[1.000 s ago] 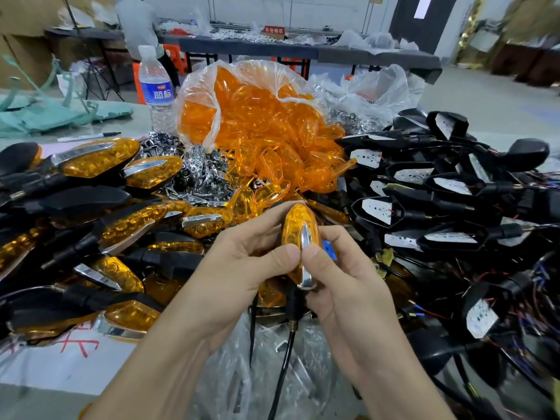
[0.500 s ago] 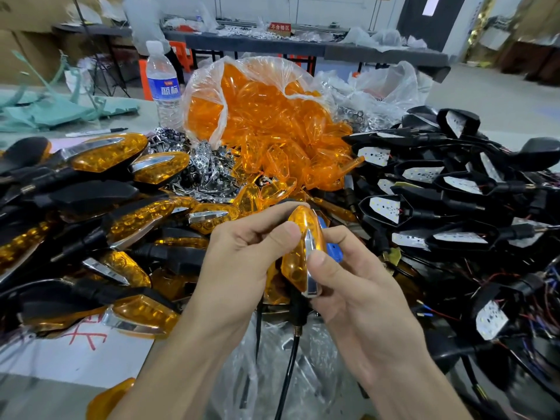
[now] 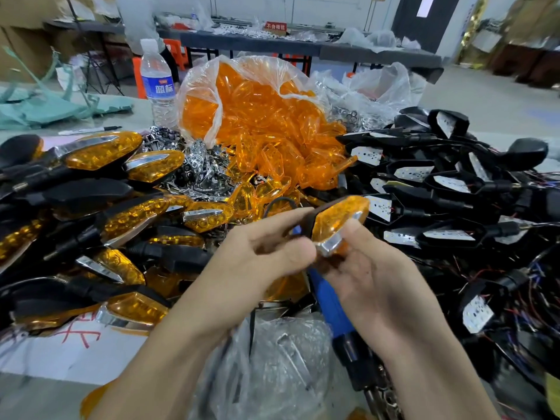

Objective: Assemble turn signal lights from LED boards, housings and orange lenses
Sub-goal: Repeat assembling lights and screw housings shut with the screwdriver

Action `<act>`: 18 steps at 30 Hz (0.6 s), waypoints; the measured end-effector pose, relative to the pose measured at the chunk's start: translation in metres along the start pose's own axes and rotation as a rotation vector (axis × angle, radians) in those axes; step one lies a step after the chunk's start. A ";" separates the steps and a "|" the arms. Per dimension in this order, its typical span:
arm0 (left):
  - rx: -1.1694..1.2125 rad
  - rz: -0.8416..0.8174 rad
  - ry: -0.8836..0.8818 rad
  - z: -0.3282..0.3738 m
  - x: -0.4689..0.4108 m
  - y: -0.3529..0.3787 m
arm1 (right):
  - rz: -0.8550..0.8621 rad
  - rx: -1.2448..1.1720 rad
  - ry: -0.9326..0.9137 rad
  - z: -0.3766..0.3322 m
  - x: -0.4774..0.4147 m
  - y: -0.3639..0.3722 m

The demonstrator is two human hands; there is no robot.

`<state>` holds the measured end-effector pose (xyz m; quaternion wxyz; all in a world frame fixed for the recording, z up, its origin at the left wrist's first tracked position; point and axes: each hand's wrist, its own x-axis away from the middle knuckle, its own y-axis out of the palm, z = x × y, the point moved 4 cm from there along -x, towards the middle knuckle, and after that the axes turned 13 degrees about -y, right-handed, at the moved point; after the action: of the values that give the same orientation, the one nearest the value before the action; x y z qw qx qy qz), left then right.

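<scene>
Two bare hands hold one turn signal light [image 3: 333, 228] between them, just above a crinkly clear plastic bag [image 3: 272, 362]. The left hand [image 3: 260, 256] pinches the light from the left. Its pointing finger reaches along the black housing [image 3: 306, 221], and its thumb pushes on the low end. The right hand [image 3: 372, 277] cups the light from below, and its thumb presses down on the orange lens [image 3: 341, 218]. The light is tilted, with its high end up and to the right. A shiny silver strip [image 3: 331, 244] sits at the low end of the lens, between the two thumbs.

A blue tool handle [image 3: 328, 301] with a black end pokes out under the hands. I cannot tell if a hand holds it.

Left of the left hand is a big pile of finished lights [image 3: 100, 153], orange and black with silver strips. Right of the right hand lie many open housings with white LED boards [image 3: 412, 174] inside them. Thin red and blue wires [image 3: 530, 298] tangle there too.

Past the hands stands a clear bag of loose orange lenses [image 3: 257, 116], and some of them spill out toward the hands. A heap of shiny metal bits [image 3: 203, 168] lies between that bag and the finished lights. Farther off, past the left hand, stands a water bottle [image 3: 159, 83], with a black marker pen [image 3: 91, 130] lying to its left.
</scene>
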<state>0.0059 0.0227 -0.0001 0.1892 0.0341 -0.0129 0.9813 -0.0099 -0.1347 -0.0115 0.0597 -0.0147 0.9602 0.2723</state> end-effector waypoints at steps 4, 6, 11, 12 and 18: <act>-0.202 0.058 0.076 0.003 0.003 0.000 | -0.058 -0.139 -0.041 -0.002 -0.004 -0.006; -0.335 0.185 0.082 0.003 0.005 -0.003 | -0.085 -0.156 -0.063 -0.001 -0.005 -0.009; -0.382 0.442 0.123 0.005 0.011 -0.014 | -0.164 -0.091 -0.077 -0.002 -0.004 -0.010; -0.420 0.473 0.145 0.007 0.013 -0.015 | -0.167 -0.075 -0.079 -0.002 -0.004 -0.010; -0.581 0.270 0.109 0.011 0.014 -0.007 | -0.172 -0.075 -0.087 0.000 -0.006 -0.012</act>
<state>-0.0034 0.0342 0.0120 0.0597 -0.0757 -0.2868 0.9531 -0.0029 -0.1454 -0.0169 0.1240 -0.0875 0.9410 0.3024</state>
